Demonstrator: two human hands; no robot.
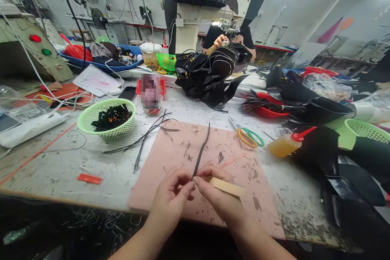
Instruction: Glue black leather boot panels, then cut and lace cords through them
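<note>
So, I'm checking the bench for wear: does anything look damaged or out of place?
Yes: the pink sheet beneath the braided strip is blotched with irregular dark patches, which break up its plain surface. Whether they are stains or worn spots, I can't tell.

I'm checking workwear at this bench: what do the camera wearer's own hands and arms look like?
The left hand and right hand have no gloves. The left forearm and right forearm show no sleeve, watch or bracelet up to the picture's edge.
</note>
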